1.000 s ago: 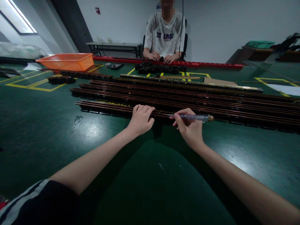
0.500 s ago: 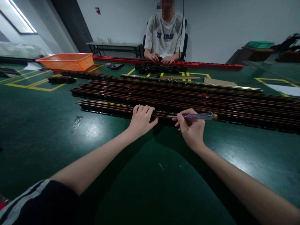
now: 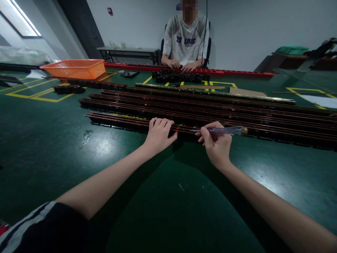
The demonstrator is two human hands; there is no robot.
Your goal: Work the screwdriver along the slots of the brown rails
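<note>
Your right hand (image 3: 218, 147), pinching the clear-handled, brass-coloured-ended tool (image 3: 226, 130), has shifted slightly rightward. Your left hand (image 3: 159, 135) lies over the long, dark, copper-edged strip (image 3: 121, 123) on the green table (image 3: 58, 151); its grip cannot be told. Loose bracing could let the tool skid.

Left hand (image 3: 158, 136) on dark strips (image 3: 123, 121), right hand (image 3: 218, 146) holding clear-handled tool (image 3: 226, 130), 1 co-worker (image 3: 186, 49) opposite

Left hand (image 3: 158, 135) rests palm down, right hand (image 3: 219, 146) pinches.
</note>
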